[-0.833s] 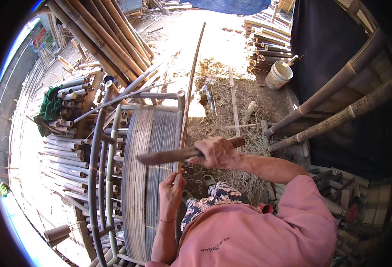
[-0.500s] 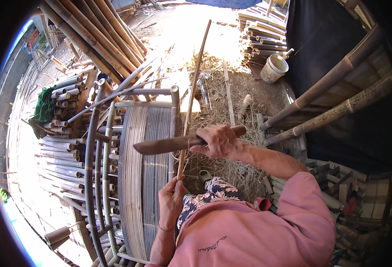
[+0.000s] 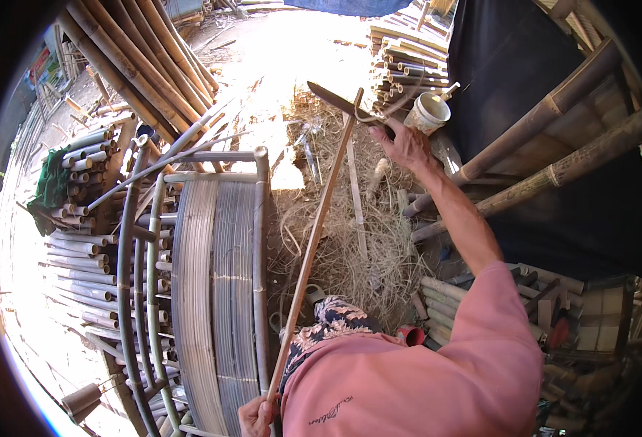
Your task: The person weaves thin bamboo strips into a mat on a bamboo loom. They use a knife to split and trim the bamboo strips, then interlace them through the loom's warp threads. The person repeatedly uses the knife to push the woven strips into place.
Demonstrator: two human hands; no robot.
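Observation:
My left hand [image 3: 255, 416], low beside the bench, is closed around the near end of a long bamboo strip [image 3: 315, 247]. The strip slants up and away to the right. Out ahead, my right hand [image 3: 408, 146] grips a long-bladed knife [image 3: 332, 97], its dark blade pointing up to the left. The blade crosses the strip near its far end, and a thin curled shaving hangs there. Whether the edge bites into the strip cannot be made out. The knife's handle is mostly hidden by my fingers.
A bamboo bench [image 3: 261, 218] with a slatted top stands at my left, bamboo poles [image 3: 84, 273] stacked beyond it. Pale shavings [image 3: 321, 291] litter the ground ahead. A white bucket [image 3: 428, 113] stands far right, near leaning poles [image 3: 514, 200] and a black sheet [image 3: 525, 73].
My right hand and the knife have moved up and away along the strip, toward its far end. My left hand has drawn back toward me, still holding the strip.

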